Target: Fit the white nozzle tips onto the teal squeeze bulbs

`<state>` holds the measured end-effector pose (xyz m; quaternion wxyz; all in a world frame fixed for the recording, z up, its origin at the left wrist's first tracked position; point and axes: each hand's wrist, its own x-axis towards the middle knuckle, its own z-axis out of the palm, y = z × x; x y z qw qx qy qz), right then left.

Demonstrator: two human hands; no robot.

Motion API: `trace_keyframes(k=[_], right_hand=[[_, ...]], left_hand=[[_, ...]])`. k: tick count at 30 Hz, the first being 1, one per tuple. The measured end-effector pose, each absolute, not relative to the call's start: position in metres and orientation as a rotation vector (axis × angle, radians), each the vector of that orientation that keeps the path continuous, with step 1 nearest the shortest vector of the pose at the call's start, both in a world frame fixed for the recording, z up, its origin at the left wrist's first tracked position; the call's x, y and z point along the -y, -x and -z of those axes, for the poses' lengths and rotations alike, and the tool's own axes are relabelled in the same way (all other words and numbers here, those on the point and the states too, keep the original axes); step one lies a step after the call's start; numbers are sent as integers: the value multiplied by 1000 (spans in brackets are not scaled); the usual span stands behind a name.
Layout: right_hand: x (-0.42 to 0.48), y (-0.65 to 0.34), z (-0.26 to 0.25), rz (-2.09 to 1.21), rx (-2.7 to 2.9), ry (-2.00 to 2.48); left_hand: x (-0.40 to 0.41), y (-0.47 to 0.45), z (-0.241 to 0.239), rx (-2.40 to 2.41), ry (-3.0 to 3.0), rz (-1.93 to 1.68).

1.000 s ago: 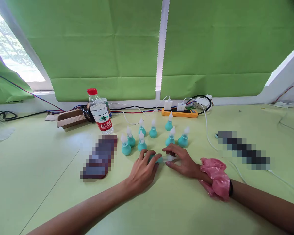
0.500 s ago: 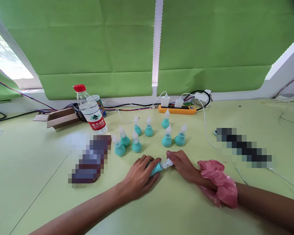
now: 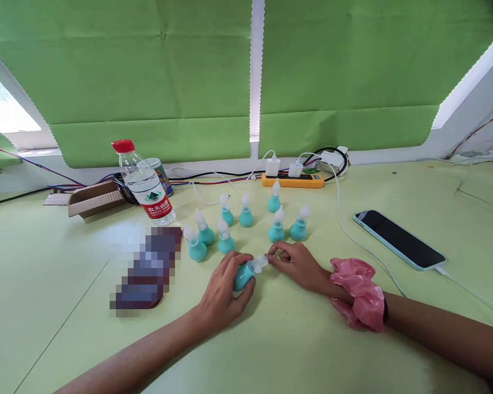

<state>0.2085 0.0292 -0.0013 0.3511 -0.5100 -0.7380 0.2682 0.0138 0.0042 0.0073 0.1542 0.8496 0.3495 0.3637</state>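
Just below the middle of the frame, the left hand (image 3: 225,290) has its grip around a teal bulb (image 3: 242,276), with thumb and fingers on either side of its round body. The bulb lies tilted, low over the surface (image 3: 304,350), its translucent neck pointing to the right and slightly up. Right at the end of that neck is the right hand (image 3: 298,266), its grip narrow, thumb and forefinger bent close together; I cannot tell whether they touch the neck or pinch anything. A pink scrunchie (image 3: 358,295) circles the right wrist. Near the centre, beyond the hands, eight more bulbs (image 3: 246,218) stand upright, each with a pale pointed tip: five to the left of centre and three to the right. At the centre left, a water bottle (image 3: 150,191) with a red cap stands in front of a can (image 3: 161,176), and a cardboard box (image 3: 96,202) sits further left. Below the bottle lies a dark flat thing (image 3: 148,268), pixelated past recognition. At the right of the frame rests a phone (image 3: 400,239), screen up, joined to a white cable (image 3: 440,270) at its near end. Above the bulbs, along the back edge, an orange power strip (image 3: 296,183) carries two white plugs (image 3: 273,167). Green blinds (image 3: 156,82) fill most of the upper frame, with bright window (image 3: 10,104) showing at the upper left.
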Motion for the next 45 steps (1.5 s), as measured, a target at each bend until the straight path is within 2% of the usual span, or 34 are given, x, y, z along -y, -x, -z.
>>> trace_keyframes(k=[3, 7, 11, 25, 36, 41, 45], right_hand=[[-25, -209, 2, -468, 2059, 1277], [-14, -205, 2, -348, 1984, 1015], [-7, -199, 1, -445, 1986, 869], [-5, -196, -2, -496, 1869, 912], [-4, -191, -2, -697, 1729, 988], [-4, -190, -4, -605, 1793, 914], [-5, -191, -2, -361, 1890, 833]], left_hand=[[-9, -15, -8, -1170, -2342, -966], [-11, -18, -9, -1168, -2329, -848], [-3, -22, -11, -1050, -2388, -821], [3, -26, -10, -1168, -1897, -921], [1, -29, -10, -1187, -1887, -912], [2, -31, -11, -1178, -1920, -940], [2, -31, -11, -1177, -1935, -940]])
